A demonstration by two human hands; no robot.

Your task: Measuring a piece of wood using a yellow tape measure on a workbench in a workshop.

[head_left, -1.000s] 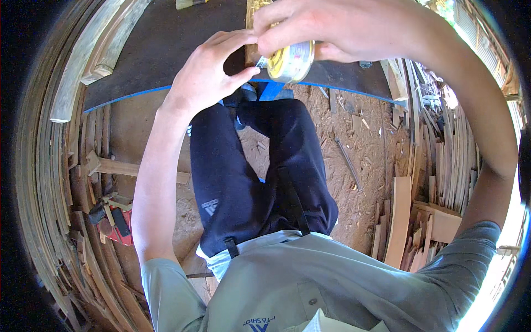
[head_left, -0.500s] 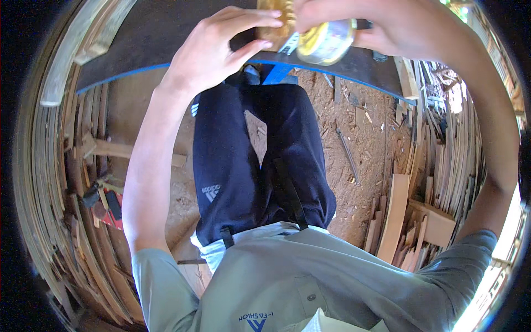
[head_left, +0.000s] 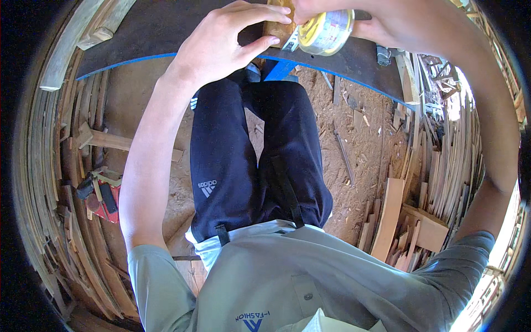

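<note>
At the top of the head view, my left hand has its thumb and fingers closed against a glossy amber-brown piece, whose upper part is cut off by the picture's edge. Close beside it my right hand grips a round, yellow-rimmed roll of tape with a pale printed label. A short light strip with dark marks runs between the roll and the amber piece. Both things are above the dark tabletop; whether the amber piece rests on it I cannot tell.
The tabletop has a blue edge. Wooden bars lie at its left end, and a wood block at its right. Stacked wood strips line both sides. A red item with dark objects lies low on the left.
The roll has tilted, showing more of its labelled side. Both hands stay close together, with the amber piece slightly farther right in view. The whole view has shifted a little.
</note>
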